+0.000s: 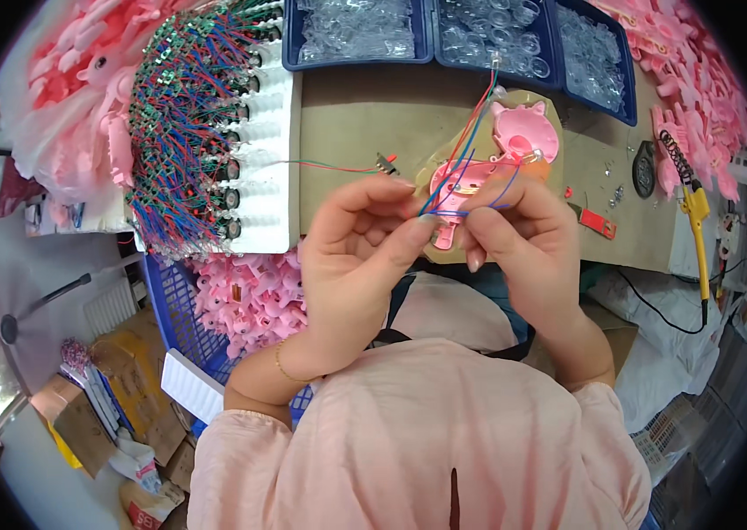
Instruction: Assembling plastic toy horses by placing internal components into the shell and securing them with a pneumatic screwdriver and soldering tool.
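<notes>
Bins [358, 64] stand behind the held wires [459, 160], soldering iron [697, 219] right.

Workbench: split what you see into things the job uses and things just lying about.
Seemingly in the job:
- wires in left hand and right hand
- pink shell
- wired boards
- clear parts
- soldering iron

Probably just lying about:
- cardboard boxes
- white bags

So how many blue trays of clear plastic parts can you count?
3. All line the table's far side: the left tray, the middle tray beside it, and the right tray beyond that. More could be hidden past the picture's upper edge.
</notes>
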Demonstrator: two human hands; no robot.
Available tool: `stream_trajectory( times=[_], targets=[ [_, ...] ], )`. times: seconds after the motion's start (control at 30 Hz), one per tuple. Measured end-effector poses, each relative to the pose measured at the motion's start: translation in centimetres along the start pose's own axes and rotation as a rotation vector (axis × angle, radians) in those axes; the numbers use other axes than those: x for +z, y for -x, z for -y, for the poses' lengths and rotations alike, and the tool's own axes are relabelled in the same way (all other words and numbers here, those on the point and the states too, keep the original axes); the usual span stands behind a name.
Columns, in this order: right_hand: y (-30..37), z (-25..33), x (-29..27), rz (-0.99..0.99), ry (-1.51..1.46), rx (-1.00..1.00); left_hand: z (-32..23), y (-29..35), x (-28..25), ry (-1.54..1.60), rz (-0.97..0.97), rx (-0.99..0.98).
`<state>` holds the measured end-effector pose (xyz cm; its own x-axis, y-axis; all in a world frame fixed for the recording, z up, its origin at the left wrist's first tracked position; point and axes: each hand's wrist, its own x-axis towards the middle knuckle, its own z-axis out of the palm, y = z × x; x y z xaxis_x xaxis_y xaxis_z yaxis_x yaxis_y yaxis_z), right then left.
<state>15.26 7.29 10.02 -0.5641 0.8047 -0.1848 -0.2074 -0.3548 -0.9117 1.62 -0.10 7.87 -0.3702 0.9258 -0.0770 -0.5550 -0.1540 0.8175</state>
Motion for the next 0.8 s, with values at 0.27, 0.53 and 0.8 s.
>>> stream_trajectory(
  times=[0.27,0.53,0.8],
  targets=[
    [0.0,0.0,0.2,-0.118,0.351,-0.323,-0.4,-0.9,0.7,-0.018,-0.049,-0.040],
    [-1.6,1.2,1.1,-0.074,0.057,-0.071,-0.1,-1.0,0.6,-0.066,-0.042,0.022],
    [-1.5,-0.6,0.4,-0.044,-0.181,0.173,0.4,-1.4,0.8,0.232,-0.134,-0.063]
  ],
)
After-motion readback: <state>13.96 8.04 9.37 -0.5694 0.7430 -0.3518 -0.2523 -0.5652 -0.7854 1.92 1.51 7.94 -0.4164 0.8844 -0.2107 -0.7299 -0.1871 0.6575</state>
